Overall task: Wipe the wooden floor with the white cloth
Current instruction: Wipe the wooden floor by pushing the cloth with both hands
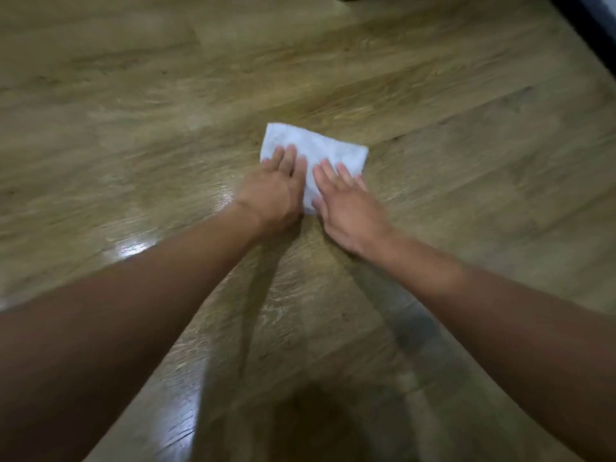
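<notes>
Two bare forearms are reaching out from the person toward the middle of the floor: the left forearm (pixel 116 311) is entering from the lower left corner, the right forearm (pixel 500 311) from the lower right. Between them, close to the person, a dark shadow (pixel 316 421) is lying on the boards.

At far left the wooden floor (pixel 133 111) is showing light brown planks with the grain running on a diagonal. A bright patch of glare (pixel 133 248) is sitting on the boards just beside the left forearm.

The left hand (pixel 273 191) is lying palm down, fingers straight and close together, pressing on the left part of the white cloth (pixel 320 145). It is gripping nothing; its wrist is over bare boards.

The white cloth is lying flat on the floor at the centre of the view, folded into a rough rectangle set askew to the planks. Its far edge is showing beyond both sets of fingertips.

The right hand (pixel 346 208) is lying palm down just beside the left, a narrow strip of cloth showing between them. Its fingers are straight and slightly spread, pressing on the cloth's near right part, curling round nothing.

At the top right corner a dark edge (pixel 590 25) is bordering the floor; what it belongs to cannot be told. Blur is hiding finer detail.
</notes>
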`<state>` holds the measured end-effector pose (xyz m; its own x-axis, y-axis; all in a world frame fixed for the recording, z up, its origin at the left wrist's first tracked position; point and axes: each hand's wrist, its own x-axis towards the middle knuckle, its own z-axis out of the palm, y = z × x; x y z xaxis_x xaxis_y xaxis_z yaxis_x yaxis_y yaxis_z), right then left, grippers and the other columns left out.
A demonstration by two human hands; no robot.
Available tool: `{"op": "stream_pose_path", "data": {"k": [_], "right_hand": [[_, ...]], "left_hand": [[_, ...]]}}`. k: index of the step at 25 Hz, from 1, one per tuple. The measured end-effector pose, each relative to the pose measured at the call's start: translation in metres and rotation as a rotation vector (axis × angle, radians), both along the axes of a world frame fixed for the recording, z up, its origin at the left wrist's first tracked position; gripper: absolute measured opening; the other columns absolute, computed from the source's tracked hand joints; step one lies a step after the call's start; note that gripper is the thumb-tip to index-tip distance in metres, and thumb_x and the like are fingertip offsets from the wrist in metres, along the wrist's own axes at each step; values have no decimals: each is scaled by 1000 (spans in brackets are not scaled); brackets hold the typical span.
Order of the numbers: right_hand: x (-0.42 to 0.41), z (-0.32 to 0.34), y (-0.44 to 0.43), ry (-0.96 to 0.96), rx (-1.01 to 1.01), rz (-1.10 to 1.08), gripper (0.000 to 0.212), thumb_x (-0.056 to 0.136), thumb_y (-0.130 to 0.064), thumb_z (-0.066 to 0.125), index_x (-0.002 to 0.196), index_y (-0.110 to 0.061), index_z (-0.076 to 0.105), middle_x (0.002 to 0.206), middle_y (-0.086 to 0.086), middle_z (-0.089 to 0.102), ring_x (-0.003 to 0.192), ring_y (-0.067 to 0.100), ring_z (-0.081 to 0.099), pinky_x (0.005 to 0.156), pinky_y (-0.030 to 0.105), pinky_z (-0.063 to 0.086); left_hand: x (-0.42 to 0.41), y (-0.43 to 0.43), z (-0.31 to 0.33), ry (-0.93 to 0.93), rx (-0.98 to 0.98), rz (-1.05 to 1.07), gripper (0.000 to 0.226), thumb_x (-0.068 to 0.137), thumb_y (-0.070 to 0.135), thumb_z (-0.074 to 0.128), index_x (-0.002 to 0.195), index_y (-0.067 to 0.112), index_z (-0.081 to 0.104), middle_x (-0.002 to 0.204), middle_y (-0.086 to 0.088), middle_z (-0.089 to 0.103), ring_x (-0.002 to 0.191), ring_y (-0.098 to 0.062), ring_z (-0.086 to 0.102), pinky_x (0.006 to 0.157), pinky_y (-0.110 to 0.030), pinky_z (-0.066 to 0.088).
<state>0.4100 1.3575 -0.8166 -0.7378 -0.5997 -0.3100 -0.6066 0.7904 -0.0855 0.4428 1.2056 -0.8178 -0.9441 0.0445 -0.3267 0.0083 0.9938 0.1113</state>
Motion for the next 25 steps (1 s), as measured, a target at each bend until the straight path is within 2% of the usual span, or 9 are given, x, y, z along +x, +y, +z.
{"op": "stream_pose_path", "data": {"k": [3, 5, 7, 9, 12, 15, 20, 22, 25], "right_hand": [[55, -6, 46, 78, 35, 47, 58, 101, -37, 21, 151, -9, 14, 159, 10, 14, 147, 28, 12, 119, 45, 13], [39, -11, 55, 81, 33, 96, 57, 101, -35, 23, 151, -7, 19, 158, 12, 19, 146, 27, 17, 119, 44, 15], [-10, -16, 50, 110, 15, 111, 55, 102, -33, 25, 151, -9, 18, 159, 10, 17, 147, 26, 15, 118, 42, 12], [-74, -19, 44, 80, -33, 96, 54, 103, -32, 24, 152, -12, 14, 160, 7, 12, 148, 24, 10, 118, 41, 8], [-119, -20, 50, 18, -62, 84, 53, 104, -31, 26, 152, -12, 16, 160, 8, 14, 147, 26, 11, 118, 41, 9], [-72, -18, 91, 61, -120, 38, 51, 103, -30, 29, 149, -8, 27, 156, 11, 26, 145, 28, 20, 118, 41, 15], [46, -11, 176, 163, -113, -138, 55, 101, -37, 30, 144, -3, 37, 150, 15, 38, 141, 29, 32, 114, 45, 30], [31, -14, 169, 142, -63, -222, 55, 101, -37, 25, 147, -6, 33, 153, 12, 32, 143, 26, 27, 116, 45, 25], [-41, -16, 148, 91, -94, -307, 51, 104, -32, 20, 152, -16, 18, 160, 3, 13, 148, 22, 8, 119, 41, 7]], "left_hand": [[58, 21, -8, 61, -33, -173, 60, 95, 24, 6, 151, 2, 0, 157, -26, -1, 146, -41, -1, 120, -45, 3], [52, 27, -8, 56, -76, -155, 62, 92, 23, -1, 150, 2, -2, 156, -28, -3, 145, -43, -2, 119, -47, 4], [11, 32, -10, 77, -135, -144, 58, 100, 28, 7, 150, 1, -3, 155, -30, -2, 144, -45, -2, 119, -48, 6], [-41, 39, -5, 14, -119, -44, 63, 101, 35, 19, 150, 2, 0, 155, -29, 0, 144, -44, 0, 118, -49, 8], [-76, 58, 3, -40, -57, 134, 58, 102, 26, 29, 151, 7, 4, 157, -25, -2, 145, -42, 0, 118, -48, 9], [-42, 80, 1, -17, 13, 16, 58, 100, 20, 29, 152, 13, 3, 158, -21, -5, 146, -39, -2, 119, -43, 6], [24, 153, -4, 17, 115, -210, 56, 102, 30, 22, 153, 15, 4, 158, -20, -6, 146, -36, -7, 119, -44, -3], [5, 161, -4, -1, 74, -242, 56, 102, 30, 21, 152, 11, 3, 158, -22, -7, 146, -38, -8, 119, -45, -2], [-49, 165, 0, -10, 4, -161, 62, 100, 31, 23, 151, 5, -2, 156, -27, -8, 144, -42, -10, 119, -49, -1]]}}
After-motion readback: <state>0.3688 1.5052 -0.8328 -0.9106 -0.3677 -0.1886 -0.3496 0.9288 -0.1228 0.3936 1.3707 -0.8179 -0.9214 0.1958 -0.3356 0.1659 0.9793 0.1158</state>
